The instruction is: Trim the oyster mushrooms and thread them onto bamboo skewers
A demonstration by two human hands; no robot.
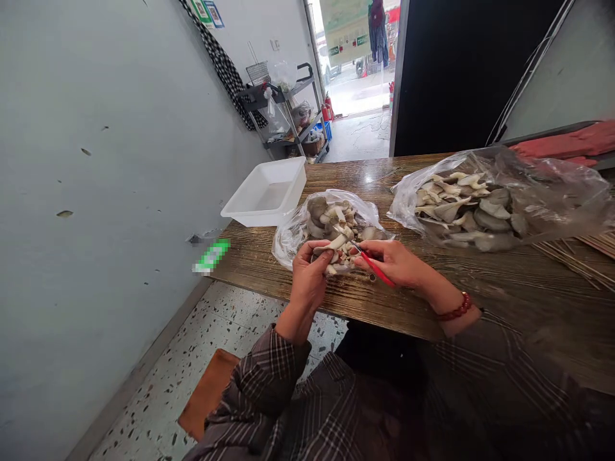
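Note:
My left hand (311, 269) is closed around an oyster mushroom (340, 241), its pale stem pointing up and to the right. In my right hand (391, 259) is a red-handled tool (377, 267), either scissors or a small knife. Its dark metal end touches or lies very close to the mushroom's stem, and my fingers hide part of it. Beneath both hands, an open clear plastic bag (287, 238) holds more grey oyster mushrooms (319, 210) and loose pieces.
A white plastic tub (264, 192) stands behind the bag to the left. To the right lies a larger plastic bag (552, 192) of oyster mushrooms, with thin wooden sticks (574, 262) beside it. All rest on a dark wooden table (259, 269). A wall (120, 224) borders the left.

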